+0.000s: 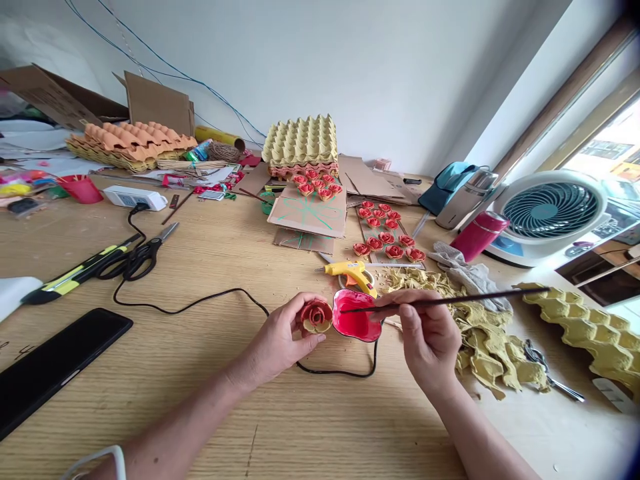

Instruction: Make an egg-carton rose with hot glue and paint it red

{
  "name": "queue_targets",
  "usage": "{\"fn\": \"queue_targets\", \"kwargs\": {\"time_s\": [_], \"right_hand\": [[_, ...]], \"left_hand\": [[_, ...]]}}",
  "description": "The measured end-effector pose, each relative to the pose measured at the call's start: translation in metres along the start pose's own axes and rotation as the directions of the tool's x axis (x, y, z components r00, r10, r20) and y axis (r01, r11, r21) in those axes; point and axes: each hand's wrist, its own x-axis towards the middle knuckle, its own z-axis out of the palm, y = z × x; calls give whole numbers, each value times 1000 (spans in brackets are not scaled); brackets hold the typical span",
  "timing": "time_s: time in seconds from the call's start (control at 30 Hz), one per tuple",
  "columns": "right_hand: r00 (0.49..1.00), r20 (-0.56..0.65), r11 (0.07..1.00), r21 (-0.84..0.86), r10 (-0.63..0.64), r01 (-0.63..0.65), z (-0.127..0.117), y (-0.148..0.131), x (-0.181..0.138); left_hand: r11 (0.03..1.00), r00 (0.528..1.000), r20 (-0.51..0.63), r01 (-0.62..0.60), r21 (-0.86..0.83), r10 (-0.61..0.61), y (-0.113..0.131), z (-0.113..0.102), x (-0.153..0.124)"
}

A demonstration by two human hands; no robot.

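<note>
Between the thumb and fingers of my left hand [277,340] is a rose made of egg-carton pulp [317,316], red on its inner petals and bare yellowish on the lower front. My right hand [431,337] grips a thin dark paintbrush [470,297] whose tip reaches into a small wavy-rimmed dish [357,338] of red paint. The dish stands just right of the rose, and the right fingers are close to its rim. Behind it lies a yellow glue gun [351,272] with a black cord running across the table.
Finished red roses [385,230] lie on cardboard behind. Torn carton scraps [493,357] and an egg tray [590,327] fill the right side, near a fan [547,212] and a red flask [480,235]. At left are scissors [137,260], a cutter knife [80,270] and a phone [60,367].
</note>
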Motion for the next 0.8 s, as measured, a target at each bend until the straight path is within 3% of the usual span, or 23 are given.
{"fn": "queue_targets", "kwargs": {"time_s": [0.1,0.33,0.8], "right_hand": [[998,-29,995,85,-48,50,6,-5,-2],[994,50,988,132,-93,86,13,-5,-5],[963,154,974,-25,-219,226,3,3,-9]], "left_hand": [[1000,1000,6,1,24,-1,-2,1,-1],[998,1000,23,-5,62,4,1,2,-2],[999,1000,13,11,45,-11,1,2,-2]]}}
